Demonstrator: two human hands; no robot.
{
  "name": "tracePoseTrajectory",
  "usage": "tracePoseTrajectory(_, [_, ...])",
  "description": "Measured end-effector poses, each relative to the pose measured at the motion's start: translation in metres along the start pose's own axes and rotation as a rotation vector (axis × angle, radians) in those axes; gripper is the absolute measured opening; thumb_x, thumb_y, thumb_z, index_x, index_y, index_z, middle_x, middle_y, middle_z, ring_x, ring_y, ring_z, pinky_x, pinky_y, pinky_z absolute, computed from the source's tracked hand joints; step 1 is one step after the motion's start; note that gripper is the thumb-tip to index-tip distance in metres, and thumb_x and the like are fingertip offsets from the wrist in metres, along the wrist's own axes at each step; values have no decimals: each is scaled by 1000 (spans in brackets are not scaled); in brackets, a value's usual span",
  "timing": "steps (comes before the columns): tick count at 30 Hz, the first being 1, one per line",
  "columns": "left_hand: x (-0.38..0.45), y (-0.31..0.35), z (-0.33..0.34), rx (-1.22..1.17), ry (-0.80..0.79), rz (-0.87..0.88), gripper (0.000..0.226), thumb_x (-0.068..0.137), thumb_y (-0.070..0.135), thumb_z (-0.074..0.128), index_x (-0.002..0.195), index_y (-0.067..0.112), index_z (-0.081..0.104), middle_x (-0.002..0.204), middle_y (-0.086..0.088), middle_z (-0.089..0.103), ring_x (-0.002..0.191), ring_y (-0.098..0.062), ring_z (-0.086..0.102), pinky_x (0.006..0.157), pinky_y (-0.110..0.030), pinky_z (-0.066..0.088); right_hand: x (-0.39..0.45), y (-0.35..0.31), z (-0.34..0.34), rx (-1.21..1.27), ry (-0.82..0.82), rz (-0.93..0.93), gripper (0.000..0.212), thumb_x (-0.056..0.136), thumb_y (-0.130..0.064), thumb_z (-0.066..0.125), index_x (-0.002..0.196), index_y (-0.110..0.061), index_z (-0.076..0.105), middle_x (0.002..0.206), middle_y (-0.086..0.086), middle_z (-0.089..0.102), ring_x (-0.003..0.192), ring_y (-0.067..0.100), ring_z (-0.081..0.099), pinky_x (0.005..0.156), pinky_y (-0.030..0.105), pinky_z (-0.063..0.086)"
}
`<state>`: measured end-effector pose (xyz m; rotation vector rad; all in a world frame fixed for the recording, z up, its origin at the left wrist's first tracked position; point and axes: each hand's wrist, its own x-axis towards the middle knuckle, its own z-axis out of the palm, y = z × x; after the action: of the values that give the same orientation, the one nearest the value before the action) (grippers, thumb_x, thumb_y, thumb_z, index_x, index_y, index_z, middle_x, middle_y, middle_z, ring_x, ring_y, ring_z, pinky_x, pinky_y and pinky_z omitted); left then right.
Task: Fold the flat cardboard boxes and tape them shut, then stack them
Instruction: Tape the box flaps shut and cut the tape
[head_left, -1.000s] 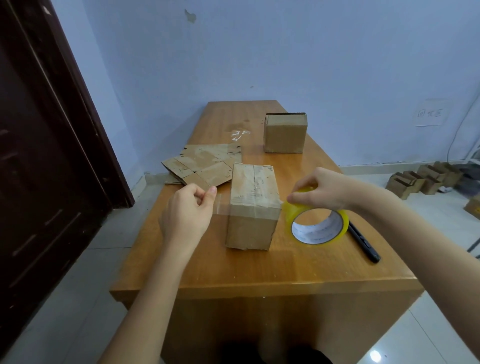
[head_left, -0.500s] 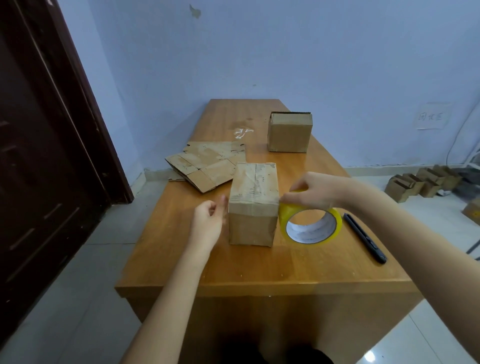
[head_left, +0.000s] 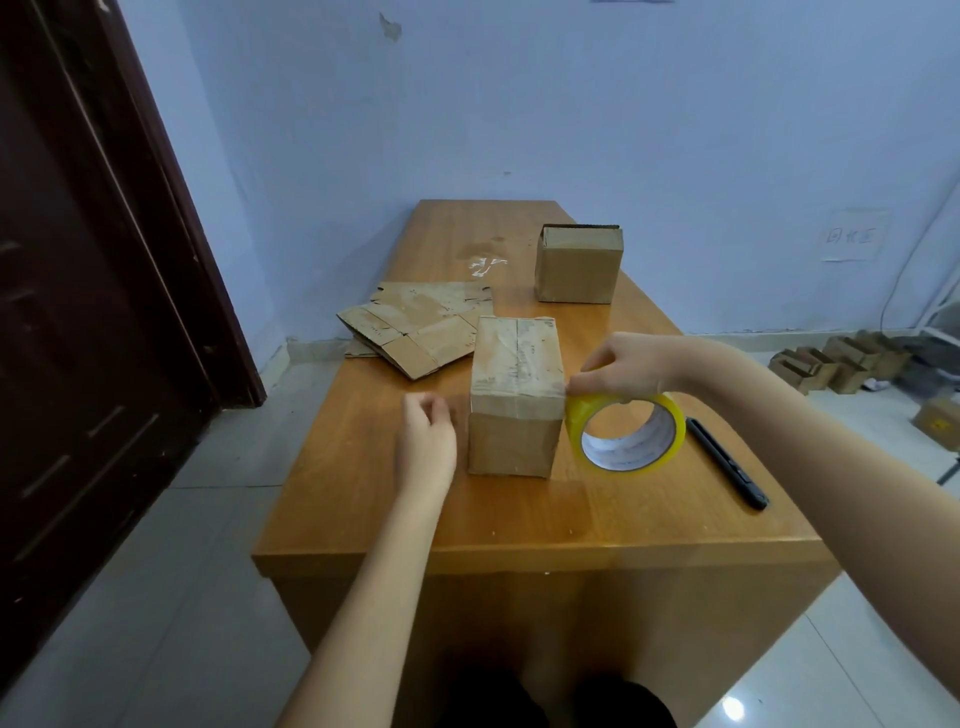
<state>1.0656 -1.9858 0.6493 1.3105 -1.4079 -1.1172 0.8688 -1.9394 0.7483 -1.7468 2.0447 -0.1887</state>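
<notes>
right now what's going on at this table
A person is taping a folded cardboard box on the wooden table. The right hand holds the yellow tape roll against the box's right side. The left hand hovers by its left side, holding nothing. Flat cardboard boxes lie behind; another folded box stands farther back.

Matt scuffed cardboard box, glossy yellow tape roll (translucent plastic), smooth varnished wooden table

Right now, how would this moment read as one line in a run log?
step: taping near box | right hand: grips tape roll against box | left hand: free beside box | flat cardboard: unfolded | far box: standing
</notes>
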Motion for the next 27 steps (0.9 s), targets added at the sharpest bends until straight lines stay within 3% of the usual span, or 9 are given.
tracePoseTrajectory(3, [-26, 15, 0, -227, -106, 168, 42, 102, 35, 27, 141, 23, 38, 132, 15, 42, 119, 1, 36, 91, -15, 32, 1, 2, 2, 11, 30, -8, 48, 83, -54, 54, 50, -20, 48, 59, 1, 41, 58, 17, 38, 60, 28, 35])
tracePoseTrajectory(7, [-55, 8, 17, -233, -257, 173, 57, 100, 41, 30, 151, 33, 6, 151, 16, 21, 136, 0, 19, 103, -20, 20, 2, -1, 4, 8, 44, -6, 46, 85, -49, 54, 52, -18, 47, 58, 1, 41, 57, 16, 38, 59, 27, 35])
tracePoseTrajectory(12, [-41, -7, -10, 333, -430, 27, 66, 93, 41, 52, 149, 27, 19, 149, 3, 35, 134, -17, 38, 107, -37, 35, 1, -1, 4, 35, 45, -14, 50, 89, -45, 54, 44, -22, 50, 57, 1, 40, 55, 16, 37, 57, 27, 34])
tracePoseTrajectory(14, [-42, 4, -25, 503, -326, 84, 77, 92, 38, 55, 151, 20, 9, 155, -2, 24, 138, -20, 31, 109, -36, 32, 0, -2, 6, 49, 33, -20, 54, 88, -47, 55, 40, -22, 50, 56, 0, 40, 55, 16, 37, 58, 27, 34])
tracePoseTrajectory(17, [-47, 40, -29, 776, -63, 601, 77, 95, 45, 45, 152, 20, 0, 159, 5, 3, 146, -14, 2, 115, -29, 4, 1, -3, 9, 45, 35, -38, 51, 86, -51, 54, 45, -21, 49, 59, 2, 40, 58, 18, 37, 58, 28, 35])
tracePoseTrajectory(19, [-44, 54, -15, 1006, -149, 921, 74, 95, 49, 39, 152, 19, 5, 159, 5, 2, 146, -11, -6, 115, -29, -6, 0, -3, 10, 45, 23, -51, 51, 87, -51, 51, 44, -23, 56, 63, 4, 42, 61, 19, 39, 59, 29, 38])
tracePoseTrajectory(21, [-36, 53, -3, 1187, -287, 948, 76, 93, 50, 41, 152, 15, 9, 159, 0, 8, 146, -15, 0, 117, -32, -2, -2, -2, 10, 73, 26, -54, 49, 87, -49, 51, 46, -22, 56, 64, 4, 44, 64, 19, 41, 61, 29, 39])
tracePoseTrajectory(25, [-28, 42, -2, 1266, -275, 907, 72, 94, 11, 48, 151, 13, 5, 159, -2, 7, 146, -17, 4, 117, -32, 3, -8, 12, 22, 240, 290, -171, 24, 91, -48, 54, 91, -24, 59, 78, -5, 53, 75, 14, 50, 69, 27, 40])
tracePoseTrajectory(27, [-31, 42, -3, 1269, -261, 880, 75, 90, -4, 44, 151, 12, 3, 159, -3, 4, 146, -18, 4, 117, -32, 3, -14, 20, 38, 445, 420, -275, 27, 89, -42, 60, 111, -27, 53, 94, -1, 56, 88, 15, 53, 79, 27, 43])
